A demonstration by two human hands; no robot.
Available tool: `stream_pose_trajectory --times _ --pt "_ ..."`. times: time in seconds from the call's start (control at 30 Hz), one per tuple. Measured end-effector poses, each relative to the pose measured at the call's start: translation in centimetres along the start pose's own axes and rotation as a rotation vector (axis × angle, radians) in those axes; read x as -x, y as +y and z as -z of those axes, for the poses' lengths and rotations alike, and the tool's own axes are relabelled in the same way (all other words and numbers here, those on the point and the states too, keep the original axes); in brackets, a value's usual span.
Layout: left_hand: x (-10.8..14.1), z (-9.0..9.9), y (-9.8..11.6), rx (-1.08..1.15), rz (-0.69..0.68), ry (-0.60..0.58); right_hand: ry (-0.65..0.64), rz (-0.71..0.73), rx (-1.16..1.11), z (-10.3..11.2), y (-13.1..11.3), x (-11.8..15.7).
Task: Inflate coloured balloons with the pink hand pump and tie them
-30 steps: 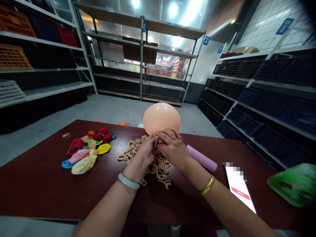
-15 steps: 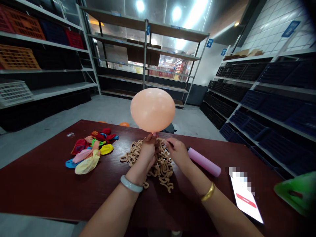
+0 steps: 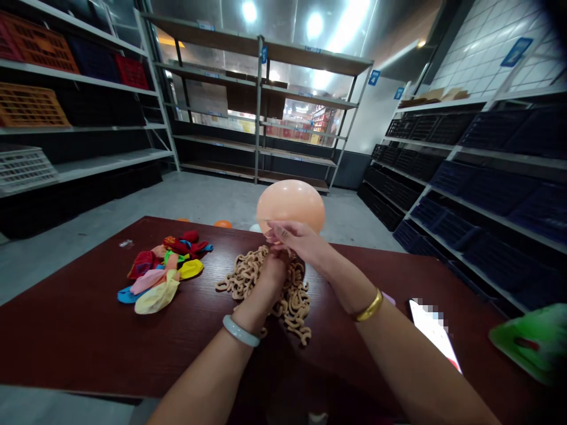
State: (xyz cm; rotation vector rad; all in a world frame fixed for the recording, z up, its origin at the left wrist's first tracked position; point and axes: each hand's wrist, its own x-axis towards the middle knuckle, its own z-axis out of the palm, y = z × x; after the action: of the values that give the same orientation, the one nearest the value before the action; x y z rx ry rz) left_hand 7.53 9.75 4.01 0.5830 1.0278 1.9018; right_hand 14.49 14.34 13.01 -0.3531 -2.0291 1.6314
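Observation:
An inflated peach balloon (image 3: 292, 203) stands above the far edge of the table. My left hand (image 3: 275, 265) is closed around the balloon's neck, directly below it. Crossing over in front of the balloon is my right hand (image 3: 296, 239), its fingertips pinched together close to my left fingers. Whatever lies between those fingertips is too small to make out. Beneath both hands spreads a heap of tan, curly pieces (image 3: 248, 271). To the left lie several limp, uninflated balloons (image 3: 157, 292) in yellow, pink, blue and red.
On the dark red table (image 3: 80, 330), a phone (image 3: 432, 330) with a lit screen lies right, near a green object (image 3: 527, 342). My right forearm mostly covers a pink cylinder (image 3: 388, 298). An orange balloon (image 3: 222, 224) shows beyond the table. Shelves (image 3: 310, 154) with crates (image 3: 33, 105) surround the room.
My right hand has swung left, from beside the neck to across the front of the balloon. The balloon has dropped lower and shifted right. My right forearm now hides most of the pink cylinder.

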Motion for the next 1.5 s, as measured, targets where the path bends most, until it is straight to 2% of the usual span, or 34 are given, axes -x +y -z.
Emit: stream_pose_trajectory --times 0.1,0.2,0.27,0.3,0.4,0.47,0.6,0.73,0.83,0.93,1.07,1.1,1.17,1.23,1.33,1.5 --pt "0.5 -0.2 0.9 0.090 0.024 0.009 -0.069 0.045 0.074 0.5 -0.3 1.0" --pt "1.1 -0.5 2.1 0.148 0.070 0.016 0.044 -0.041 0.114 2.0 1.3 2.3" --pt "1.5 -0.7 2.9 0.186 0.122 -0.053 0.129 -0.092 0.088 2.8 3.4 2.7" --pt "1.8 -0.8 3.2 0.215 0.148 -0.108 0.151 -0.127 -0.001 3.0 4.6 2.8" --pt "2.4 -1.0 3.7 0.315 0.218 -0.240 0.154 -0.156 -0.106 2.6 7.2 2.4" --pt "2.6 -1.0 3.9 0.380 0.298 -0.300 0.103 -0.181 -0.192 1.8 7.8 1.9" --pt "2.5 -0.6 4.2 0.500 0.443 -0.371 -0.067 -0.250 -0.320 0.5 7.3 0.9" --pt "2.0 0.4 4.6 0.567 0.499 -0.358 -0.075 -0.274 -0.364 0.7 7.2 0.6" --pt "1.7 0.9 4.5 0.535 0.451 -0.334 -0.011 -0.276 -0.361 1.7 7.4 0.9" --pt "1.5 0.7 4.0 0.405 0.369 -0.266 0.093 -0.254 -0.351 2.7 7.4 1.2" --pt "1.0 0.1 2.5 0.124 0.140 -0.073 0.276 -0.210 -0.268 2.6 6.9 1.9" --pt "0.7 0.1 2.1 0.048 0.078 -0.013 0.327 -0.165 -0.175 2.3 6.7 2.2" --pt "0.2 0.2 1.4 -0.076 -0.033 0.075 0.431 0.011 0.119 1.7 6.3 3.1" --pt "-0.1 0.4 0.8 -0.148 -0.119 0.094 0.493 0.231 0.433 1.1 5.9 3.9" --pt "-0.2 0.6 0.4 -0.221 -0.207 0.065 0.481 0.423 0.604 0.7 5.8 4.7" --pt "0.4 0.4 0.0 -0.429 -0.328 0.057 0.392 0.533 0.552 1.1 5.9 5.3"
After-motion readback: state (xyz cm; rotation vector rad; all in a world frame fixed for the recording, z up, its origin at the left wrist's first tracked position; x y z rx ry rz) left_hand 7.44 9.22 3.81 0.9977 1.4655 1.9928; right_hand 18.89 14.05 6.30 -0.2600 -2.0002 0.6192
